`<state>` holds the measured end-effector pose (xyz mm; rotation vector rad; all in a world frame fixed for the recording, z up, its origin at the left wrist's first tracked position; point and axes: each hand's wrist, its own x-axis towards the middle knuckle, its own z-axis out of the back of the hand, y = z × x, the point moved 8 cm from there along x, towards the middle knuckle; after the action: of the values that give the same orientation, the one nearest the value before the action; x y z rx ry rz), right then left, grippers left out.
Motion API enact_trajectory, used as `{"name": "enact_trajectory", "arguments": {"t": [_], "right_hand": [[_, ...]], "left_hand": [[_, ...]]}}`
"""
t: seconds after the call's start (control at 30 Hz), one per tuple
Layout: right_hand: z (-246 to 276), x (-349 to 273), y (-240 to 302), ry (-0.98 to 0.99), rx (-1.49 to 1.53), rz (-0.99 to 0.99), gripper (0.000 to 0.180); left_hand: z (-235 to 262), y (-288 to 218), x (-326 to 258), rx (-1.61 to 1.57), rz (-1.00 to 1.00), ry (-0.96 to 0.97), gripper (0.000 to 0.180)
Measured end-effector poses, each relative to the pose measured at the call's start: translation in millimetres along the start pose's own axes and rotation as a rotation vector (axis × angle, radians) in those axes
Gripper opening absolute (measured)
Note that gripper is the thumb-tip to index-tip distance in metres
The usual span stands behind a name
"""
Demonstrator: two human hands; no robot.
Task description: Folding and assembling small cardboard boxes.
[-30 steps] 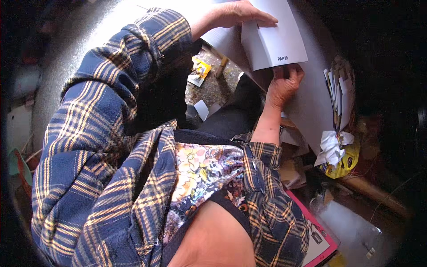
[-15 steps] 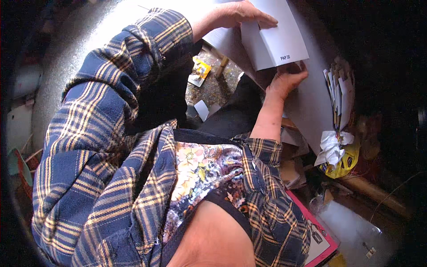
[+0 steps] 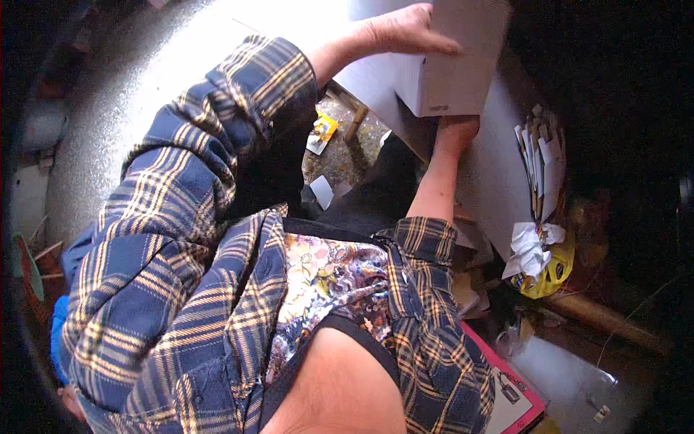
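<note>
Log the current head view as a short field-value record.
item: white rectangular cardboard box, over a smooth grey surface
left hand: thumb across the box's face, other fingers partly hidden
right hand: at the box's near end, fingers hidden, grip unclear
right side: bundle of flat cardboard pieces; crumpled white paper overlapping a yellow plastic bag
floor: yellow-and-white packet; white rectangular card
lower right: flat pink-bordered rectangular item
</note>
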<state>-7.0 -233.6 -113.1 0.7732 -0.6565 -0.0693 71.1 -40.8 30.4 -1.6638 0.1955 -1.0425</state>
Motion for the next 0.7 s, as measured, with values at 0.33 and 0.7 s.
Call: {"name": "enact_trajectory", "arguments": {"t": [0.33,0.7], "right_hand": [[29.7,-23.4,29.5,0.233,-0.230,-0.167,0.038],[33.2,-41.1,56.6,-0.099,0.216,-0.098,0.050]], "left_hand": [[-55.7,-15.7,-33.8,1.265,0.005,0.353,0.003],[-81.1,-17.6,-25.1,0.654,0.174,0.397,0.089]]}}
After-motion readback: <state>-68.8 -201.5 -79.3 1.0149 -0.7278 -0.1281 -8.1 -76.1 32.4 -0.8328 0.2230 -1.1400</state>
